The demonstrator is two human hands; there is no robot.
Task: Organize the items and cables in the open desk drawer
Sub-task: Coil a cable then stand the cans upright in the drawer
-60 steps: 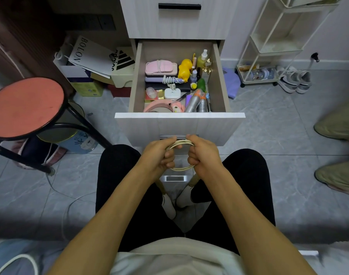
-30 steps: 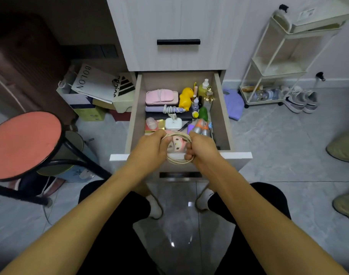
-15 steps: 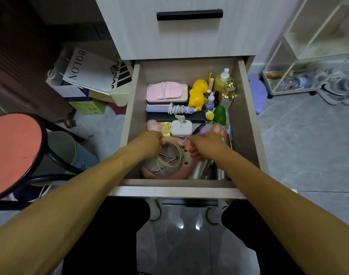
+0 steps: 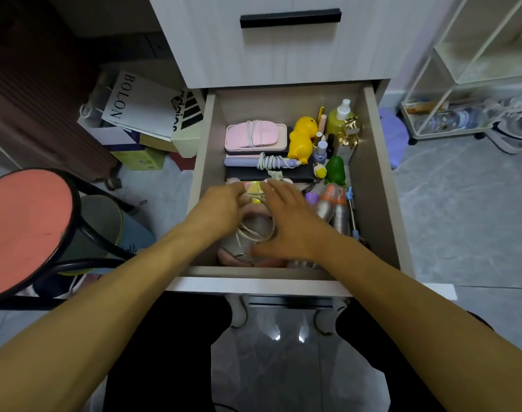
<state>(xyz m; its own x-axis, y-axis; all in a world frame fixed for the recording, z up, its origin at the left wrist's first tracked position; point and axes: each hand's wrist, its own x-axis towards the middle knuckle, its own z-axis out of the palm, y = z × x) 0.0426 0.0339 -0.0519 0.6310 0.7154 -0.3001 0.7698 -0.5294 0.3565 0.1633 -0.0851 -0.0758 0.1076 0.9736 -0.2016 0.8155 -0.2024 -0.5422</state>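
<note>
The open drawer (image 4: pixel 370 185) holds a pink case with a white cable round it (image 4: pixel 255 136), a yellow duck (image 4: pixel 303 138), a purple stick wound with cable (image 4: pixel 271 162), bottles (image 4: pixel 338 117) and silver cans (image 4: pixel 334 209). A coiled cream cable (image 4: pixel 255 233) lies at the drawer's front left, on a pink round object (image 4: pixel 233 254). My left hand (image 4: pixel 221 206) grips the coil's far edge with curled fingers. My right hand (image 4: pixel 283 224) lies flat over the coil's right side, fingers straight and spread. The hands hide a white box and a yellow card.
A closed drawer with a black handle (image 4: pixel 289 17) sits above. A red stool (image 4: pixel 25 224) stands at the left, with paper bags and boxes (image 4: pixel 141 105) behind it. A white wire rack (image 4: pixel 476 69) and shoes (image 4: pixel 515 132) are at the right on the grey tile floor.
Both hands carried the coiled cable from my lap into the drawer's front left and set it on the pink object. My right hand let go and spread flat over it.
</note>
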